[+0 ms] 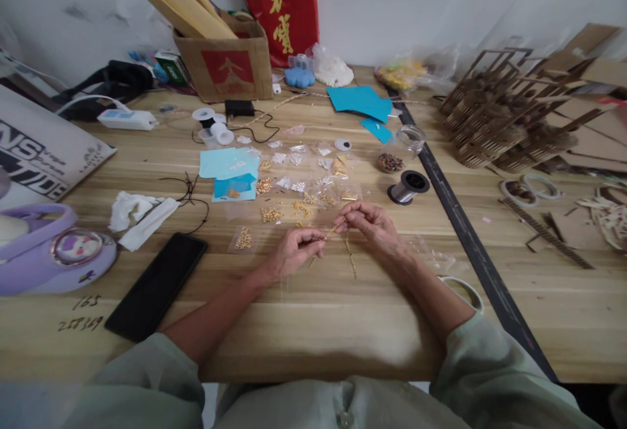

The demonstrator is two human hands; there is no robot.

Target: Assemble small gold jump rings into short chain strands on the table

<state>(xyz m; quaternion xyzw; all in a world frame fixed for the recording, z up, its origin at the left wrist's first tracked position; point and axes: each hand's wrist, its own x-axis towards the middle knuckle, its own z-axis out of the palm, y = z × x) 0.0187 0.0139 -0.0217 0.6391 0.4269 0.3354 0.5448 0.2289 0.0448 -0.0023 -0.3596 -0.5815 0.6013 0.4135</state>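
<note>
Between my hands runs a thin gold beaded strand (335, 227), stretched at a slant above the table. My left hand (296, 250) pinches its lower end, with a short tail hanging below the fingers. The upper end is pinched in my right hand (368, 223), and a longer gold length (351, 256) dangles from there. Just beyond my hands lie small bags and piles of gold beads (271, 214), with more gold beads (243, 238) in a clear bag left of my left hand. Silvery beads (297, 159) in little bags sit farther back.
A spool of wire (409, 187) and a tub of dark beads (390, 162) stand right of the bags. At left are a black phone (155, 285), white tissue (142, 217) and a purple cup (53, 253). Bundled wooden pieces (504, 115) crowd the right; a cardboard box (225, 66) stands behind.
</note>
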